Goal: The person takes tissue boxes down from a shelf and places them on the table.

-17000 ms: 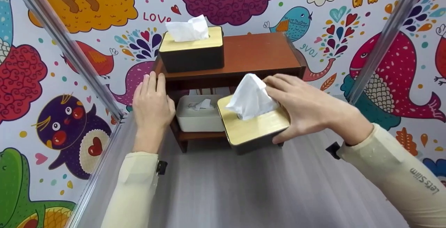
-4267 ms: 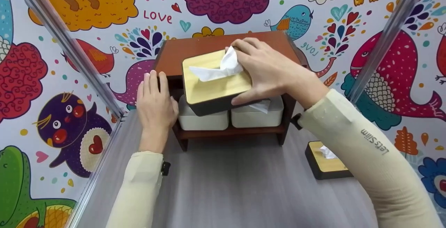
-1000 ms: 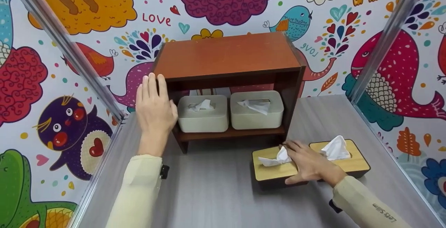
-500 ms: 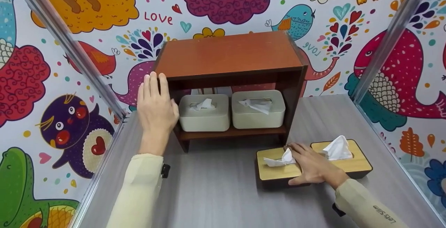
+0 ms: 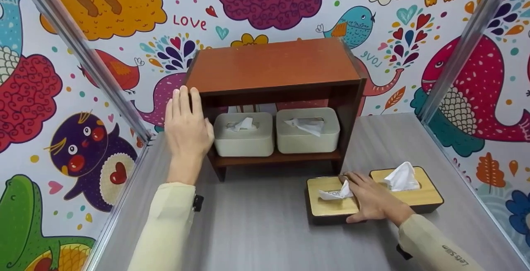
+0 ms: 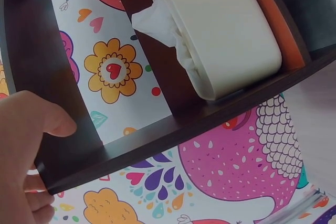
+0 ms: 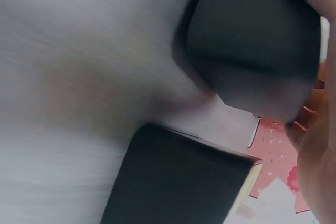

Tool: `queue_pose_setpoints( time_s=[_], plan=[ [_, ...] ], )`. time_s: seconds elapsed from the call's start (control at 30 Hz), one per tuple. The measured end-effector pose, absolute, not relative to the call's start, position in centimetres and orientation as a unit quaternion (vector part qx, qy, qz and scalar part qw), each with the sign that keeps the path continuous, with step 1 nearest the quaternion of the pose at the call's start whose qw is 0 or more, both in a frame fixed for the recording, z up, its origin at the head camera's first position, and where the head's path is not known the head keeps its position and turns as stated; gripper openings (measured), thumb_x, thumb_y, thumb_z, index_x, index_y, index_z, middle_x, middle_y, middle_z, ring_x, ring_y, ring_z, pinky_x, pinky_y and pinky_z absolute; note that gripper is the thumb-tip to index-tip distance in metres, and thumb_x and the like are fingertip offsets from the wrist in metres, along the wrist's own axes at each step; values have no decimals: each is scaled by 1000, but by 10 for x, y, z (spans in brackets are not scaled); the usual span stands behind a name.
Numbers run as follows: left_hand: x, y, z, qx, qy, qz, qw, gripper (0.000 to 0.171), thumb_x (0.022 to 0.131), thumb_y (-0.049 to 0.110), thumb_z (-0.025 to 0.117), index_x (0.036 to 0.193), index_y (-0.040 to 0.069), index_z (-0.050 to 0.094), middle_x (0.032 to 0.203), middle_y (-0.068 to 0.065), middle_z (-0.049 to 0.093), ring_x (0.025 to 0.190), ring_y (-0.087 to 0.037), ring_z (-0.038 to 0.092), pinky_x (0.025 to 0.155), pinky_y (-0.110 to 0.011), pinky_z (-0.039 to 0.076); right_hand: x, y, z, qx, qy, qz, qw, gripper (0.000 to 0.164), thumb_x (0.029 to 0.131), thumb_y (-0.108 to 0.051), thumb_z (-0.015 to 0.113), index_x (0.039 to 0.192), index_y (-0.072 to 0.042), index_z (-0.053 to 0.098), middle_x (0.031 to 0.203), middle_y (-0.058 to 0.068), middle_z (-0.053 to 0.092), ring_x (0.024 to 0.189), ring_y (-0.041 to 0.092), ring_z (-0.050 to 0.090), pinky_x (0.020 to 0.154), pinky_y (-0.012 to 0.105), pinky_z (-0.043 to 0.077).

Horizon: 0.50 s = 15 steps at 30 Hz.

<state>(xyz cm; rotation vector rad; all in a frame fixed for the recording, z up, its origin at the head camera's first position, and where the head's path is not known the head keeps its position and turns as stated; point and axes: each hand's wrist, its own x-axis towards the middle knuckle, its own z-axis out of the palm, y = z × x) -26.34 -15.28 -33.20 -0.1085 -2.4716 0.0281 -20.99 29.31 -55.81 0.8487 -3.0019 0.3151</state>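
Note:
In the head view my right hand [image 5: 372, 198] grips the right end of a black tissue box [image 5: 331, 209] with a pale wood-look lid. The thumb is at its near side, the fingers over its far side. In the right wrist view this box [image 7: 252, 40] is tilted, with its lid hidden. Just right of it a matching tissue box [image 5: 424, 188] sits on the grey surface. My left hand [image 5: 188, 132] rests, fingers straight, along the left side of a small brown shelf [image 5: 273, 64]. The left wrist view shows its thumb [image 6: 55, 119] by the shelf's edge.
Two off-white tissue boxes, one left [image 5: 243, 145] and one right [image 5: 308, 142], stand side by side inside the shelf. Patterned walls [image 5: 285, 2] enclose the back and sides, with metal rails [image 5: 463, 51] at the corners.
Both black tissue boxes were earlier up at the shelf; one now sits at the right, the other came down beside it in my right hand. Lately it shifted slightly right. The left hand stays put.

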Motion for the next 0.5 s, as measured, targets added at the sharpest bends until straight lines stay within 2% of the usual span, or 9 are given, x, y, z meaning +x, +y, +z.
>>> queue_pose_setpoints(
  time_s=[0.23,0.5],
  plan=[
    [-264,-152,-333,-44,-943,7,330,75,86,23,66,149,3,32,155,-22,35,145,-37,31,122,-45,24,-209,297,-565,271,-957,100,-1,118,56,-64,82,146,0,39,147,26,42,136,46,39,109,59,37],
    [-264,-153,-333,-43,-941,4,335,73,86,22,65,148,2,33,154,-22,36,145,-37,33,122,-46,25,-211,296,-563,267,-956,120,-17,118,57,-60,83,146,1,36,149,27,38,139,45,35,111,60,34]
  ],
)
